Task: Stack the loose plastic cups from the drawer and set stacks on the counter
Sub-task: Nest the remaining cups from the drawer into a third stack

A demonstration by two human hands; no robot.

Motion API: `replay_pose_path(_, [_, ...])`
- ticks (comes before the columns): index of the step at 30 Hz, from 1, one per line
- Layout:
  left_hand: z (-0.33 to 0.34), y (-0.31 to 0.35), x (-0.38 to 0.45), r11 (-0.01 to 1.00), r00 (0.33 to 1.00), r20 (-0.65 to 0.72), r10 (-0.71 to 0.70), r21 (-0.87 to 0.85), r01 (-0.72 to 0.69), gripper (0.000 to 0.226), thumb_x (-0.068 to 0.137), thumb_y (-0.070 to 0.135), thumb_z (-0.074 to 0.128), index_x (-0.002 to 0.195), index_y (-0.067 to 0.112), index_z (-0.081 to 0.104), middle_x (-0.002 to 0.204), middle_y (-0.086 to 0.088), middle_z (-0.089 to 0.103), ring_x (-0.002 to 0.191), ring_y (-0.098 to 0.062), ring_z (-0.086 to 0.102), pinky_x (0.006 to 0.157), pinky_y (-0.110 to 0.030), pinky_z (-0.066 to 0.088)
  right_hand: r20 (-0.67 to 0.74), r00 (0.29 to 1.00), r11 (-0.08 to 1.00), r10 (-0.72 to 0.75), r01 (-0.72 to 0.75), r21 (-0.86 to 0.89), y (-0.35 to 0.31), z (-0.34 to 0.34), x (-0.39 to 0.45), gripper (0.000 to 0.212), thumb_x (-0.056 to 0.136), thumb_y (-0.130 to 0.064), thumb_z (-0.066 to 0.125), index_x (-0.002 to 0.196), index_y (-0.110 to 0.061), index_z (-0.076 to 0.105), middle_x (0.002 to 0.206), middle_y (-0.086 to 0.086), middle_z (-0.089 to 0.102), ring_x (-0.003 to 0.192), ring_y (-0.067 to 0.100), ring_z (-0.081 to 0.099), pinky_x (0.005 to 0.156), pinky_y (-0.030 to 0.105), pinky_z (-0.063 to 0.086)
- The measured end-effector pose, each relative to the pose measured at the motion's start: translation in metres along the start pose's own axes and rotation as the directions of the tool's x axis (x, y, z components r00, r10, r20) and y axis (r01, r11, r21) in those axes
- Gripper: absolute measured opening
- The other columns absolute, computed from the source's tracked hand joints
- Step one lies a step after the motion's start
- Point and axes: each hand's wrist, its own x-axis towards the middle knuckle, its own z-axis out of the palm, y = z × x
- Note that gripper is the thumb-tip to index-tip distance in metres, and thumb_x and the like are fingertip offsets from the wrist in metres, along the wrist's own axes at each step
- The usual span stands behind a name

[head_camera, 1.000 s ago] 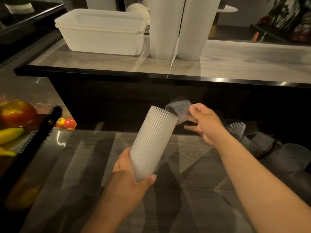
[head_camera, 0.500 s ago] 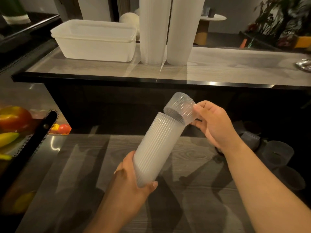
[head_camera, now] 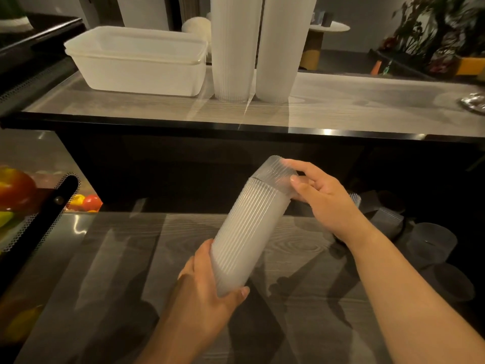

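Held the tilted stack of ribbed cups low down in the left hand, fingers and thumb wrapped round its bottom end. Pinched the newest cup with the right hand at the top end — already slipped over the stack, but maybe not pushed all the way on. Best to keep cup and stack in one straight line, push gently until snug, and not squeeze hard, since thin plastic like this probably bends. Better to hold the bottom end still so nothing wobbles. Left more loose cups lying in the dark drawer to the right, waiting for a turn. Stood two tall finished stacks up on the counter, just beside a white tub — a good spot for this one too, once full. Saw some fruit off to the left.
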Motion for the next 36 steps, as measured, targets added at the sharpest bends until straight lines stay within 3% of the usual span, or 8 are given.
replay_pose_path(5, [0.002,-0.004,0.005,0.999,0.999,0.016,-0.043,0.030,0.042,0.098,0.072,0.046,0.079,0.144,0.044,0.013,0.128,0.016,0.035,0.113,-0.008,0.043,0.093,-0.029,0.046,0.030,1.000,1.000,0.005,-0.005,-0.013,0.004,-0.006,0.003,0.035,0.100,-0.016,0.052,0.125,-0.039,0.055,0.098,-0.012,0.074,0.104,-0.004,0.064,0.086,0.007,0.047])
replay_pose_path(9, [0.005,-0.002,0.007,0.997,0.998,0.032,-0.054,0.050,0.052,0.102,0.072,0.050,0.078,0.146,0.043,0.009,0.131,0.016,0.033,0.116,-0.006,0.041,0.098,-0.029,0.044,0.124,0.992,1.000,0.011,-0.012,0.010,0.006,-0.003,0.007,0.038,0.099,-0.010,0.051,0.124,-0.037,0.059,0.117,-0.022,0.064,0.111,-0.011,0.057,0.088,0.006,0.045])
replay_pose_path(18, [0.007,0.000,0.014,0.988,0.991,0.005,-0.135,0.079,0.134,0.103,0.074,0.046,0.078,0.149,0.035,0.009,0.136,0.010,0.034,0.121,-0.010,0.039,0.103,-0.031,0.041,0.266,0.963,0.998,-0.050,0.035,0.060,0.023,0.021,0.010,0.043,0.102,-0.044,0.028,0.138,-0.034,0.050,0.147,-0.013,0.046,0.137,-0.005,0.036,0.109,0.010,0.028])
replay_pose_path(20, [0.007,-0.001,0.016,0.987,0.989,0.004,-0.147,0.071,0.147,0.102,0.073,0.044,0.080,0.148,0.036,0.011,0.135,0.011,0.035,0.119,-0.010,0.040,0.101,-0.030,0.043,0.155,0.988,0.998,0.003,-0.012,0.056,0.034,0.020,0.021,0.043,0.105,-0.047,0.024,0.133,-0.040,0.055,0.142,-0.013,0.052,0.136,0.005,0.042,0.112,0.022,0.033])
replay_pose_path(22, [0.007,-0.003,0.018,0.986,0.987,-0.016,-0.161,0.049,0.161,0.102,0.072,0.042,0.082,0.147,0.037,0.014,0.131,0.011,0.037,0.116,-0.010,0.041,0.099,-0.032,0.046,-0.150,0.974,0.985,0.168,-0.159,0.073,0.046,0.014,0.035,0.030,0.104,-0.043,0.037,0.114,-0.041,0.064,0.122,-0.009,0.064,0.119,0.014,0.058,0.096,0.031,0.047])
replay_pose_path(25, [0.003,-0.003,0.021,0.979,0.978,-0.059,-0.198,0.036,0.200,0.101,0.072,0.040,0.083,0.147,0.035,0.015,0.132,0.008,0.039,0.117,-0.012,0.043,0.100,-0.038,0.048,-0.410,0.862,0.846,0.299,-0.439,-0.304,0.067,0.005,0.055,0.027,0.097,-0.031,0.055,0.111,-0.010,0.065,0.099,0.002,0.060,0.103,0.028,0.061,0.077,0.030,0.044])
replay_pose_path(29, [-0.001,-0.003,0.023,0.969,0.968,-0.058,-0.244,0.038,0.246,0.101,0.072,0.039,0.082,0.147,0.035,0.015,0.134,0.007,0.039,0.120,-0.014,0.043,0.102,-0.039,0.046,-0.278,0.881,0.517,0.383,-0.454,-0.725,0.091,0.015,0.070,0.040,0.094,-0.043,0.054,0.100,-0.005,0.067,0.101,0.014,0.066,0.102,0.036,0.060,0.088,0.039,0.050])
replay_pose_path(36, [-0.003,-0.007,0.024,0.956,0.956,-0.023,-0.292,0.030,0.293,0.102,0.072,0.040,0.082,0.147,0.036,0.013,0.129,0.008,0.041,0.119,-0.013,0.043,0.104,-0.040,0.046,-0.206,0.941,0.456,0.268,-0.313,-0.833,0.100,0.026,0.084,0.043,0.093,-0.034,0.054,0.132,-0.016,0.054,0.118,0.012,0.062,0.104,0.032,0.061,0.083,0.039,0.053])
